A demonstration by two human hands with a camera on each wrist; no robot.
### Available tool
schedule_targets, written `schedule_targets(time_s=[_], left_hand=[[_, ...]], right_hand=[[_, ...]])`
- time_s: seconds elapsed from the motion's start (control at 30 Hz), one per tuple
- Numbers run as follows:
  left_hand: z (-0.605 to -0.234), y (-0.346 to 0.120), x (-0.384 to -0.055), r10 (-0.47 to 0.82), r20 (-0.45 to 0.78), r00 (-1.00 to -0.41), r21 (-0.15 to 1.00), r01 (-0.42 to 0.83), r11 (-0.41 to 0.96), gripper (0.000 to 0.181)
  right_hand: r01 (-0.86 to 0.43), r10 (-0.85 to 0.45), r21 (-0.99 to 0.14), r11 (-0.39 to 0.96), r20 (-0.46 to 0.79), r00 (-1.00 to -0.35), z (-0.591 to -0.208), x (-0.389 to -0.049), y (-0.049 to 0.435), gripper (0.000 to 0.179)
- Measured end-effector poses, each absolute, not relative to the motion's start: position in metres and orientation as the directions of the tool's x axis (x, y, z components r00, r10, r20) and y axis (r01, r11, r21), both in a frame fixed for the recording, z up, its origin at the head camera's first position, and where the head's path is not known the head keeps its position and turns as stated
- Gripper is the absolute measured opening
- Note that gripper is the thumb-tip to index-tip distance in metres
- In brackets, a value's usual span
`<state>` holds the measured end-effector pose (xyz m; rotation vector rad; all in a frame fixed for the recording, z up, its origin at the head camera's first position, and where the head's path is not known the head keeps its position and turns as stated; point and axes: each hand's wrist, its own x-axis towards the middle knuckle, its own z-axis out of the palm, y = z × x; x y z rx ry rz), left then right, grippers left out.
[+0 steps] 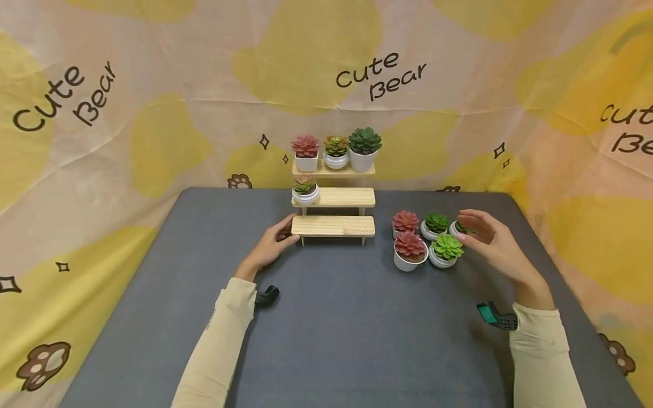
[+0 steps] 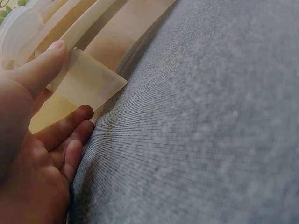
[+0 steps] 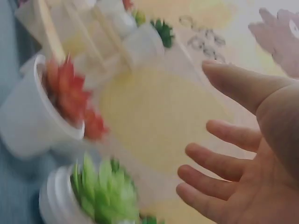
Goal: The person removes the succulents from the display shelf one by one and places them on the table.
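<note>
My left hand (image 1: 270, 243) is at the left end of the lowest step of a three-tier wooden shelf stand (image 1: 334, 226). In the left wrist view the thumb lies on the step's edge, the index finger is mostly hidden behind it, and the other fingers curl beside the support leg (image 2: 88, 81). Over the potted succulents on the right hovers my right hand (image 1: 492, 243), its fingers spread and nothing in its grasp. Nearest to it are a light green succulent (image 1: 447, 247) and a partly hidden one in a white pot (image 1: 455, 229).
Beside these stand two red succulents, one (image 1: 410, 246) in front of the other (image 1: 405, 220), and a dark green one (image 1: 436, 223). The top tier carries a pink (image 1: 305, 146), a mixed-colour (image 1: 336, 146) and a green succulent (image 1: 364, 140); another (image 1: 305, 186) sits on the middle tier's left.
</note>
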<state>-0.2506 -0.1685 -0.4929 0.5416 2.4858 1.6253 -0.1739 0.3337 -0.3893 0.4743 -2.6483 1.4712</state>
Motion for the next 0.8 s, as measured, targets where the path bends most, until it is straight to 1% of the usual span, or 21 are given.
schedule_targets(time_s=[0.17,0.33,0.47,0.57,0.8], left_hand=[[-0.492,-0.170,-0.250,0.369,0.091,-0.925,0.905,0.231,0.357,0.067],[-0.491,-0.170,-0.251,0.360,0.098,-0.928,0.900,0.237,0.366,0.066],[-0.489,-0.170,-0.252,0.364,0.087,-0.927,0.899,0.231,0.373,0.066],[-0.489,-0.169,-0.253,0.365,0.092,-0.926,0.901,0.234,0.366,0.066],[-0.492,-0.171,-0.252,0.372,0.087,-0.924,0.907,0.228,0.355,0.067]], right_hand=[[-0.396,-0.248,-0.838,0.376,0.321,-0.914,-0.374,-0.183,0.303,0.052],[-0.430,-0.280,-0.862,0.269,0.357,-0.891,-0.363,-0.193,0.264,0.056],[-0.410,-0.310,-0.885,0.222,0.334,-0.890,-0.358,-0.201,0.229,0.058],[-0.392,-0.346,-0.895,0.214,0.306,-0.887,-0.357,-0.208,0.201,0.060],[-0.344,-0.456,-0.915,0.211,0.219,-0.862,-0.369,-0.228,0.139,0.063]])
